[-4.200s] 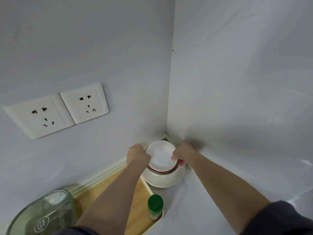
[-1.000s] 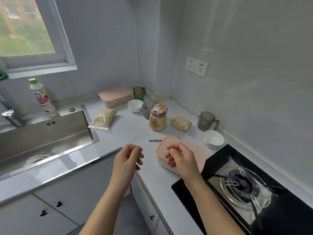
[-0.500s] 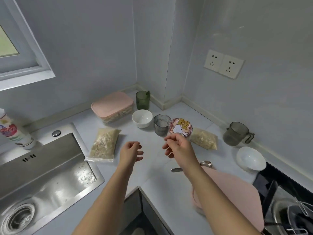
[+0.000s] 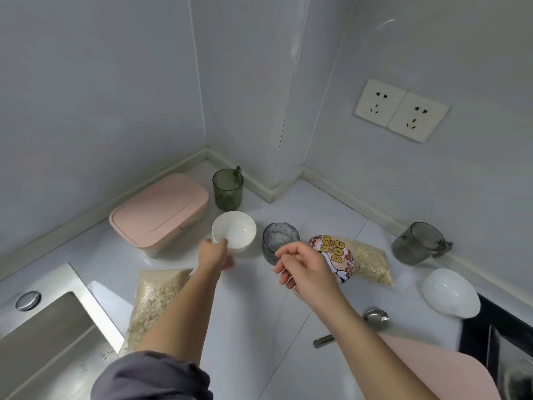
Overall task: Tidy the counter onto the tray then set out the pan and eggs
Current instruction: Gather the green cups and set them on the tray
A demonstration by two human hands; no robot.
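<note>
One grey glass [image 4: 280, 237] — between white bowl [image 4: 235, 230] and jar [image 4: 339, 254]

Left hand [image 4: 215, 255] grips white bowl [image 4: 234, 230] rim.

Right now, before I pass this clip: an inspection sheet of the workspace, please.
Surface: white counter, crowded.
Job's things: left bowl, rim pinched by left hand; tray, pan, eggs not seen.
Clutter: pink box, green cup, glass, jar, left oat bag, right oat bag, mug, right bowl, spoon.
Grippers: left hand grips the bowl; right hand loosely curled, holds nothing, near the jar.
Cables: nothing seen.
Surroundings: sink left, sockets on wall, stove right.
</note>
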